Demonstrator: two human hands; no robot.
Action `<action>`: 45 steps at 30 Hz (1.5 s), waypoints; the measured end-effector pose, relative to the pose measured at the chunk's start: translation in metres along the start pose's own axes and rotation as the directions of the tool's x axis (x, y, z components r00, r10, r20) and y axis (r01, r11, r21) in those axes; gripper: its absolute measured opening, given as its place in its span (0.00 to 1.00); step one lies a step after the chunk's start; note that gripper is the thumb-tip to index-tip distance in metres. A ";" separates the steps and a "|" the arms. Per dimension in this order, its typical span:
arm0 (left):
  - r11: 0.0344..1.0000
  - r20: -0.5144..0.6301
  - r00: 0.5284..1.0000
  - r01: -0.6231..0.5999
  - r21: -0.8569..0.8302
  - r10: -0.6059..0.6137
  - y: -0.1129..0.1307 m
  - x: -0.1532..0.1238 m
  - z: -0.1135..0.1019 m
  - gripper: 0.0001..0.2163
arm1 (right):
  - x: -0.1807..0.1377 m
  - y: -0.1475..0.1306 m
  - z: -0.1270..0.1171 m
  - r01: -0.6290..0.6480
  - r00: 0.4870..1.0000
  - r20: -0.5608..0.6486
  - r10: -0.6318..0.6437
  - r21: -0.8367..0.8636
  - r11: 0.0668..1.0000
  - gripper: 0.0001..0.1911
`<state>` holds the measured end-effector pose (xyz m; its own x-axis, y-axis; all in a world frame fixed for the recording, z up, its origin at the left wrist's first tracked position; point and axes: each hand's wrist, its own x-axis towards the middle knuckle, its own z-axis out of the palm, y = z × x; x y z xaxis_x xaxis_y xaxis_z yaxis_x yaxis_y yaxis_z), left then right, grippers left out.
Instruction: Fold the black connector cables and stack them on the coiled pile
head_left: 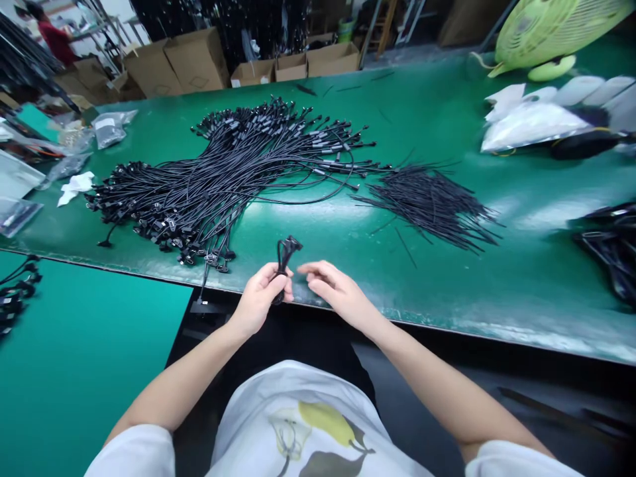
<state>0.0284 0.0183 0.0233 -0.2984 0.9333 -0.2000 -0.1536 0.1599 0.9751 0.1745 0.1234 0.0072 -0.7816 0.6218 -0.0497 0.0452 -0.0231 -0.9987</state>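
Observation:
My left hand [259,293] is closed around a small coiled black cable [287,249], held upright at the table's front edge. The top loops and a connector end stick out above the fingers. Just right of it is my right hand [336,291], its fingers stretched toward the cable and the thumb a little apart; nothing shows in it. Beyond my hands lies a large heap of black cables [213,169] with connectors at their ends. To its right spreads a pile of thin black ties [432,202], a few of them loose.
The green table [318,228] runs across the view. A yellow-green fan [551,33] and white plastic bags [536,122] stand at the back right. Bundled black cables [613,248] lie at the right edge. Cardboard boxes [196,59] are behind the table; a person in red [52,40] is far left.

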 end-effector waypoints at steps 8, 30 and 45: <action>0.971 0.154 0.983 0.059 0.230 -0.096 -0.021 -0.002 0.026 0.13 | -0.002 -0.012 0.011 0.155 0.976 -0.159 -0.145 0.052 0.986 0.13; 0.984 0.144 0.976 0.174 -0.049 -0.165 -0.015 0.007 0.021 0.19 | -0.001 -0.010 -0.033 0.081 0.982 -0.099 -0.159 -0.542 0.837 0.13; 0.983 0.123 0.989 0.057 0.177 -0.080 -0.012 0.002 0.024 0.13 | 0.000 -0.013 -0.037 0.297 0.815 0.185 -0.549 -0.947 0.123 0.25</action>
<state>0.0525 0.0259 0.0136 -0.1670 0.9499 -0.2641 -0.0015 0.2676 0.9635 0.1966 0.1525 0.0209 -0.7769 0.3751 0.5058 0.3621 0.9232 -0.1284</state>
